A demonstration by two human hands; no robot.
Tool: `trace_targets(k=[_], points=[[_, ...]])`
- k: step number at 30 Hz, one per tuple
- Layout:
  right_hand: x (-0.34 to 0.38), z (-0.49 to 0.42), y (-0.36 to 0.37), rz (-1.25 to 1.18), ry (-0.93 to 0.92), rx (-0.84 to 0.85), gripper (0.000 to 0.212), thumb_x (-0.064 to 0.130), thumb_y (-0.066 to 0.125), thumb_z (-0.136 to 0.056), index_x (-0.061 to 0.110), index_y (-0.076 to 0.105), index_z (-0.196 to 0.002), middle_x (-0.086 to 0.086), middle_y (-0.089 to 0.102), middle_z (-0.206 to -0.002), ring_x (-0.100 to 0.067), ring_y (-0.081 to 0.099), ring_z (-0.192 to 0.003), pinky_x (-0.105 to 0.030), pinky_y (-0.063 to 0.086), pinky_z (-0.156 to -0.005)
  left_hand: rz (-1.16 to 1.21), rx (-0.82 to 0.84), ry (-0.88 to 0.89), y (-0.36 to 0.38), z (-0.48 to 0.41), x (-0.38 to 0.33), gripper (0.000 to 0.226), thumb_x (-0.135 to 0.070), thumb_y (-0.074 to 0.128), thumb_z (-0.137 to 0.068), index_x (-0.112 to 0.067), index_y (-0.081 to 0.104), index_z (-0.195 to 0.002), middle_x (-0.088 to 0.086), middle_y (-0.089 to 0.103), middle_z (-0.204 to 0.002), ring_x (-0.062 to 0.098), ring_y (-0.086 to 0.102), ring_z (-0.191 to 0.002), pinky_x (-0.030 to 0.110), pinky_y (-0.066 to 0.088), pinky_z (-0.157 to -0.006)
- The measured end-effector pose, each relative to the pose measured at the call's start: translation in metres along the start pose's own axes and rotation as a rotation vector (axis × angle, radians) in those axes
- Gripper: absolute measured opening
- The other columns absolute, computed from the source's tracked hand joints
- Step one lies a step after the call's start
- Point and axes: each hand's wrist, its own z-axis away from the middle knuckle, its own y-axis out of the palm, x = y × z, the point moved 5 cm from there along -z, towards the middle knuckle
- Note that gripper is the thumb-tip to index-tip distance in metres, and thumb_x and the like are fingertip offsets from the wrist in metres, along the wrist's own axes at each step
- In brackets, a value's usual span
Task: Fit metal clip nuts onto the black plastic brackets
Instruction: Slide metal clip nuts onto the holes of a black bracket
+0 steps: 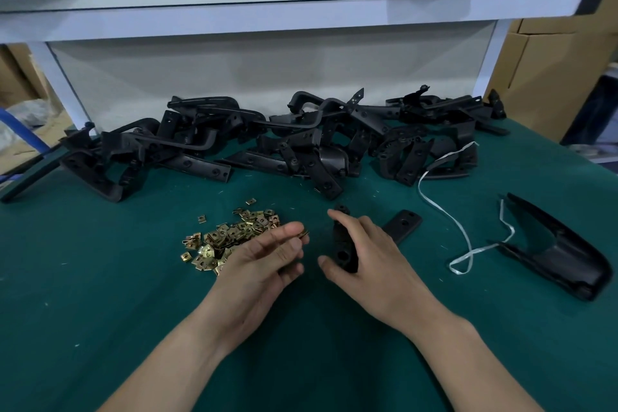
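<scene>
While right hand (pixel 368 266) holds bracket (pixel 342 246), left hand (pixel 264 261) pinches clip nut (pixel 303 233) beside.

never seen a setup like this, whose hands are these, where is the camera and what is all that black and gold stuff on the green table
There is no machine here: a person works with bare hands. The single picture comes from a camera worn on their head, looking forward and down. The left hand pinches one small gold clip nut at its fingertips. The right hand grips a black bracket. Both are over the green table. Beside the left hand lies a pile of clip nuts, and further back is a heap of black brackets. To the right lie a white strap and a larger black cover.
</scene>
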Motion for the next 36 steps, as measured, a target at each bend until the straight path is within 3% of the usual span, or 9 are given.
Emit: trace_targets(k=[9,13,22,28,36], points=[[0.006,-0.001,-0.006,-0.009,-0.03,-0.048,0.068,0.061,0.052,-0.08,0.05,0.027,-0.142,0.025,0.034,-0.101,0.004,0.031,-0.095,-0.013,0.03,-0.088,-0.145,0.058,0.024,0.008,0.003,0.001,0.023,-0.026,0.072,-0.079,-0.012,0.079,-0.096,0.01,0.07,-0.087,0.011,0.063,-0.072,0.024,0.056,-0.069],[0.012,-0.002,-0.009,0.055,-0.086,-0.11,0.071,0.058,0.053,-0.075,0.045,0.033,-0.142,0.02,0.03,-0.097,0.0,0.029,-0.092,-0.025,0.033,-0.099,-0.172,0.058,0.015,0.011,0.004,0.001,0.017,-0.024,0.07,-0.081,-0.012,0.08,-0.089,0.011,0.069,-0.083,0.012,0.063,-0.07,0.024,0.056,-0.067],[0.011,-0.003,-0.005,-0.062,-0.07,-0.071,0.092,0.044,0.07,-0.076,0.054,0.012,-0.147,0.021,0.035,-0.109,-0.002,0.036,-0.101,-0.01,0.032,-0.089,-0.253,0.092,0.006,0.014,0.006,0.0,0.018,-0.028,0.07,-0.083,-0.012,0.077,-0.08,0.01,0.068,-0.081,0.013,0.062,-0.071,0.023,0.056,-0.069],[0.014,-0.002,-0.004,-0.022,-0.09,-0.059,0.092,0.057,0.057,-0.073,0.051,0.006,-0.15,0.019,0.039,-0.106,0.001,0.03,-0.092,-0.011,0.03,-0.088,-0.324,0.101,0.024,0.015,0.006,0.001,0.024,-0.036,0.074,-0.077,-0.012,0.076,-0.08,0.008,0.067,-0.079,0.012,0.061,-0.071,0.021,0.054,-0.068],[0.014,-0.003,-0.004,-0.011,-0.099,-0.057,0.099,0.057,0.056,-0.073,0.043,0.0,-0.154,0.019,0.04,-0.1,-0.004,0.039,-0.094,-0.013,0.023,-0.094,-0.352,0.115,0.031,0.016,0.007,0.0,0.021,-0.037,0.073,-0.077,-0.016,0.076,-0.077,0.007,0.066,-0.077,0.012,0.059,-0.071,0.022,0.053,-0.067]])
